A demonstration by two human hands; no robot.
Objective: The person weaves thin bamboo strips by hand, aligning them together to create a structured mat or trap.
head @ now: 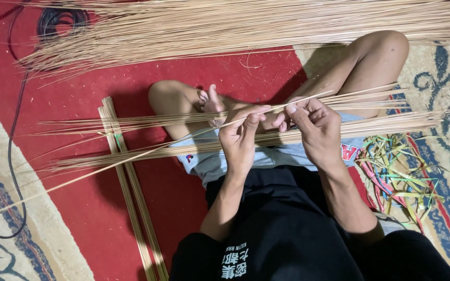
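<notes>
I see a black short-sleeved shirt with white printed characters, light grey shorts, 2 bare arms and bare feet.

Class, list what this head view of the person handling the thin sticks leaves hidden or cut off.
- Large stick pile: its ends are cut off by the top and right edges.
- Single stick pinched by left hand and right hand: its far end fades out at the left edge.
- Flat slats: bottom edge crops them.

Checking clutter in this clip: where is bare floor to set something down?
Bare red carpet lies left of the knee, between the flat slat bundle and black cable. Crowded: the stick pile along the top, lap sticks under both hands, coloured strips at right.
</notes>
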